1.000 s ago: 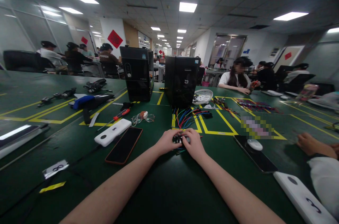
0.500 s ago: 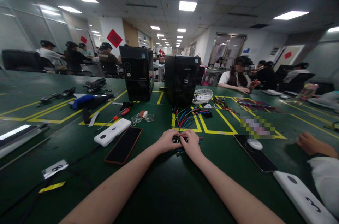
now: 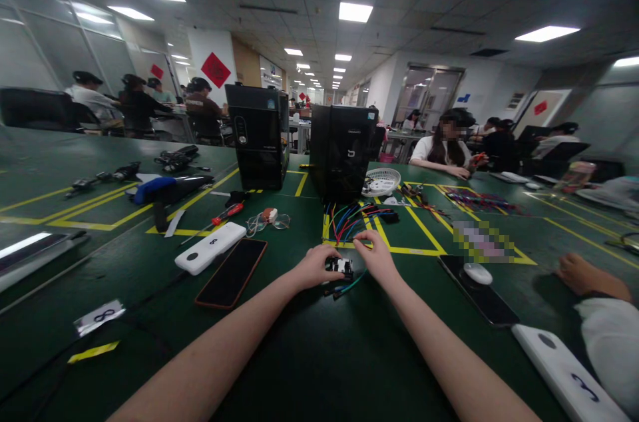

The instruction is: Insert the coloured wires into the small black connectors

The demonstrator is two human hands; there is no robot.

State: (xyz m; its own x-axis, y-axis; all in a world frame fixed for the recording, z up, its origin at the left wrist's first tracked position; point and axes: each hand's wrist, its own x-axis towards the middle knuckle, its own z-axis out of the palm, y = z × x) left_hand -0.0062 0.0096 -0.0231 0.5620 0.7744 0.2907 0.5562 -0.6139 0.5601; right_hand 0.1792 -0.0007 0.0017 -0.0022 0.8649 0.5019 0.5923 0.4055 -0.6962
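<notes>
My left hand [image 3: 313,267] grips a small black-and-white connector block [image 3: 340,267] on the green table [image 3: 319,355]. Short coloured wires [image 3: 344,289] trail from the block toward me. My right hand [image 3: 377,255] has its fingers pinched just beyond the block, at the near ends of a bundle of red, blue and black wires [image 3: 352,219]. That bundle runs back to a black computer tower [image 3: 343,152].
A dark phone [image 3: 232,272] and a white power bank [image 3: 210,247] lie to the left, with a red-handled screwdriver [image 3: 227,214] and glasses [image 3: 267,222] behind. A second tower [image 3: 259,136] stands further back. Another person's hand [image 3: 582,274], a phone [image 3: 479,295] and a white mouse [image 3: 478,273] are right.
My right hand has lifted off the connector block and moved forward and right to the wire bundle. The left hand stays on the block, which now shows between the hands.
</notes>
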